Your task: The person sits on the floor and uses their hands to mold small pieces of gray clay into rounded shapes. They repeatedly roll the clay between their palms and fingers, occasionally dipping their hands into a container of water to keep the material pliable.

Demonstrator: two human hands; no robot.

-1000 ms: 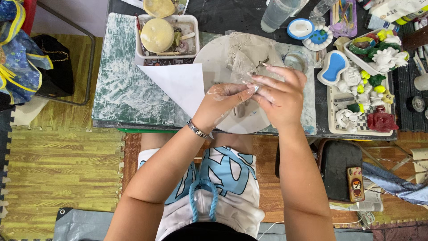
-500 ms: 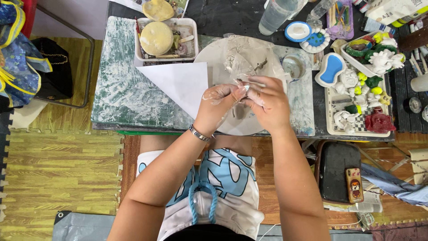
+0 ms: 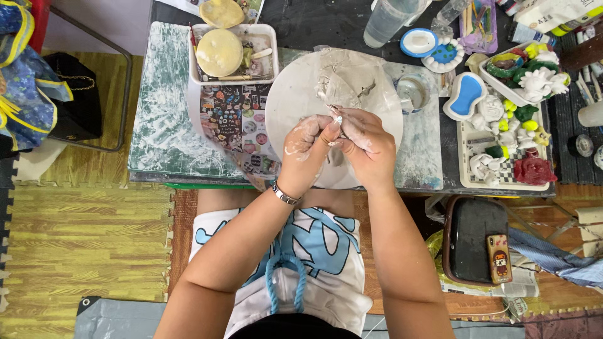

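My left hand (image 3: 306, 147) and my right hand (image 3: 365, 143) meet over the near part of a round white board (image 3: 290, 103); both are smeared with pale clay. Between their fingertips they pinch a small bit of grey clay (image 3: 336, 119). A flattened slab of grey clay (image 3: 344, 78) lies on the far half of the board. A silver bracelet (image 3: 284, 194) circles my left wrist.
A white tray (image 3: 269, 53) with a yellow sponge stands at the back left beside a picture-covered sheet (image 3: 235, 125) on a green cutting mat (image 3: 164, 119). Painted clay figures fill trays (image 3: 502, 135) at the right. A water cup (image 3: 412, 91), a phone (image 3: 499, 257) on a black stool.
The white paper on the mat has turned over, showing a printed picture side. Both hands drew back toward me and closed together on the small clay piece.
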